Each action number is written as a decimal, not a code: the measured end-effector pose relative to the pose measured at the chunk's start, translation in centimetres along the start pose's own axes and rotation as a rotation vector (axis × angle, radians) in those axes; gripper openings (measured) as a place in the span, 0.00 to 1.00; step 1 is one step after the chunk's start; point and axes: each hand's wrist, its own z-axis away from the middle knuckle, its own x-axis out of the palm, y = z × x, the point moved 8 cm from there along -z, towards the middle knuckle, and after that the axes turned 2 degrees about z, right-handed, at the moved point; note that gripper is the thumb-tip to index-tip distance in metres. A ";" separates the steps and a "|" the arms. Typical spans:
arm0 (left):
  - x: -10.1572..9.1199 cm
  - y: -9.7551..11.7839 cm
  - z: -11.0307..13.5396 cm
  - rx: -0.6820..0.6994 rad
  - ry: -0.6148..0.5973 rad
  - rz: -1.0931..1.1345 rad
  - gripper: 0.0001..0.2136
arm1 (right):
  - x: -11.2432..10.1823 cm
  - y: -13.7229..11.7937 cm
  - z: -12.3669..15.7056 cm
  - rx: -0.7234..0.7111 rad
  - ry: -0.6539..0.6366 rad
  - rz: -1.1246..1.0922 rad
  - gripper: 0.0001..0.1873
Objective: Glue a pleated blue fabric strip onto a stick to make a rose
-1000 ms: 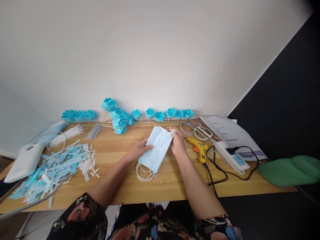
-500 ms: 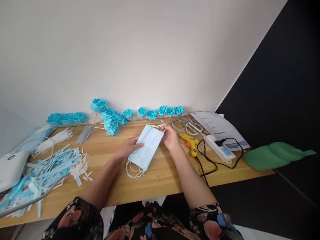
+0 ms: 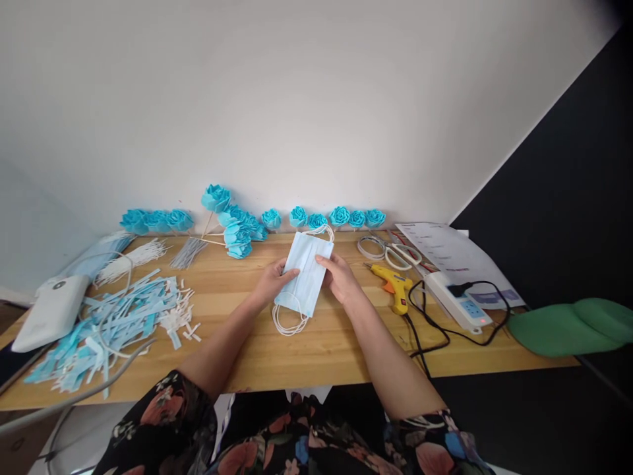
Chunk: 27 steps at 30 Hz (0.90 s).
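Note:
Pale blue face masks (image 3: 309, 267), apparently a small stack, are held tilted above the middle of the table. My left hand (image 3: 273, 285) grips the left edge with its thumb on top. My right hand (image 3: 341, 277) pinches the right edge, thumb on the front and fingers behind. White ear loops (image 3: 289, 324) hang in several strands from the lower end, and more loops (image 3: 320, 231) stick out at the top. The undersides of the masks and most fingertips are hidden.
Blue flowers (image 3: 316, 220) line the wall. Cut blue strips (image 3: 133, 310), white strips and grey wires lie left, beside a white device (image 3: 52, 313). A yellow glue gun (image 3: 395, 284), scissors (image 3: 403, 256), a power strip (image 3: 457, 303), paper sheets and a green object are right.
My right hand has moved from the upper ear loops down to the masks' right edge, now gripping it. The whole view has shifted a little to the left.

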 end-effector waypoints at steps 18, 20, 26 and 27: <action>1.5 -1.6 0.7 -0.149 -0.168 -0.166 0.16 | -2.7 -3.6 0.0 -0.225 0.222 -0.070 0.16; 1.3 -1.6 0.6 -0.144 -0.144 -0.160 0.15 | -3.4 -4.8 0.1 -0.293 0.263 -0.119 0.17; 0.8 -0.4 0.5 -0.067 -0.047 0.073 0.14 | -4.2 -6.0 0.5 -0.324 0.310 -0.185 0.17; 0.8 -0.1 0.5 -0.060 -0.042 0.185 0.14 | -4.2 -5.9 0.5 -0.321 0.315 -0.186 0.17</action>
